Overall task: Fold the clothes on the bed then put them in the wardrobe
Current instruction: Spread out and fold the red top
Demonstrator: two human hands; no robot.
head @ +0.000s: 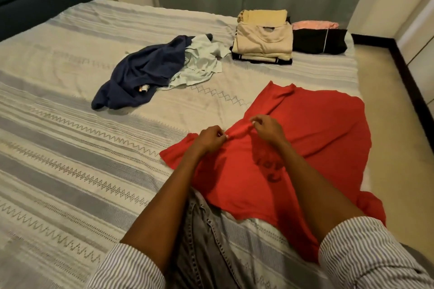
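Red shirt: spread flat at near right edge of bed.
Left hand: pinching shirt's neckline fold.
Right hand: pinching same fold, just beside.
Unfolded heap: navy garment, pale garment, mid-bed.
Folded stacks: far corner.

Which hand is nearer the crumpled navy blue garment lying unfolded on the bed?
Left. The left hand pinches the red t-shirt on the side facing the crumpled navy blue garment; the right hand pinches the same shirt farther to the right, away from it.
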